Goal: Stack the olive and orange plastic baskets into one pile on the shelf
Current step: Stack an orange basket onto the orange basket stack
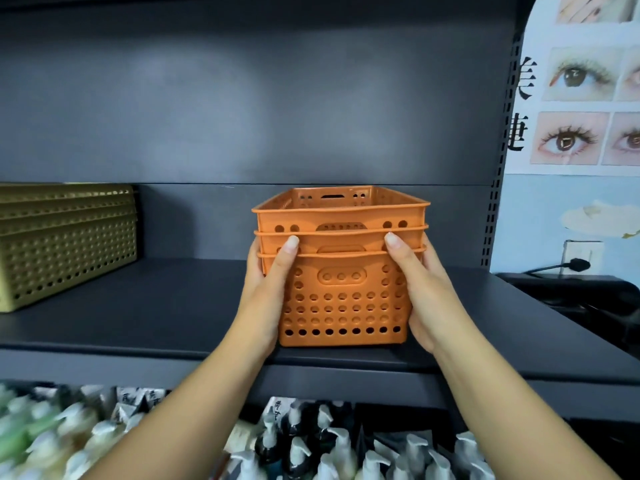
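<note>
Three orange perforated baskets (341, 299) sit nested in one pile on the dark shelf (166, 306), near its front edge. My left hand (265, 296) grips the pile's left side, thumb on the second rim. On the right side my right hand (420, 289) holds it the same way. A pile of nested olive baskets (65, 244) stands at the far left of the same shelf, apart from the orange pile and partly cut off by the frame.
The shelf's dark back panel (259, 98) rises behind the baskets. A perforated upright (498, 188) bounds the shelf on the right, with a poster of eyes (581, 98) beyond it. Pump bottles (311, 445) crowd the lower shelf below my arms.
</note>
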A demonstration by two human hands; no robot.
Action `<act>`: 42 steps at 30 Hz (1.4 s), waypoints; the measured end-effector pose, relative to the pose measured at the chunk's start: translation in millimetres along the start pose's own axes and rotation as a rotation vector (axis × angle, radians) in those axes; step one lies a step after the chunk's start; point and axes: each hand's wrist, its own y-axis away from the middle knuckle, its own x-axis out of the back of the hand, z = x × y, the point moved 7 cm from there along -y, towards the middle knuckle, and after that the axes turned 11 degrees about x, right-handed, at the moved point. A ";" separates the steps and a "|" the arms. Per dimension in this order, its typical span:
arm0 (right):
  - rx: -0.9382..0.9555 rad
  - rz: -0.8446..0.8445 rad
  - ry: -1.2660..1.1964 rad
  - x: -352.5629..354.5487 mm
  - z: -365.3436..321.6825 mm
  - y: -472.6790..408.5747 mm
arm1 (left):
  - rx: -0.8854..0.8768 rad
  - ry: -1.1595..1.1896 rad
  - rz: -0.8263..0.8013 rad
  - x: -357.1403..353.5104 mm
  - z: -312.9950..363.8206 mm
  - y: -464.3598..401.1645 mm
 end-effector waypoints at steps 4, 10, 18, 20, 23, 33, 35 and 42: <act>0.097 -0.047 -0.050 -65.8 -21.4 13.3 | -0.117 0.021 0.080 55.6 44.8 24.7; 0.163 -0.139 -0.147 -197.1 -55.1 52.5 | -0.293 -0.058 0.160 171.3 137.1 82.0; 0.235 -0.239 -0.301 -379.0 -68.9 112.5 | -0.449 -0.133 0.259 333.6 234.6 167.6; 0.234 -0.274 -0.324 -418.2 -67.5 119.5 | -0.455 -0.152 0.314 369.4 250.6 179.4; 0.212 -0.314 -0.350 -469.2 -61.7 122.6 | -0.446 -0.174 0.378 417.0 267.6 186.5; 0.120 -0.401 -0.414 -609.6 14.6 90.3 | -0.419 -0.176 0.476 553.5 276.9 146.2; 0.129 -0.377 -0.413 -633.9 31.7 72.6 | -0.397 -0.204 0.497 576.9 280.2 122.2; 0.059 -0.304 -0.323 -697.4 97.1 33.7 | -0.237 -0.137 0.514 661.9 256.2 42.5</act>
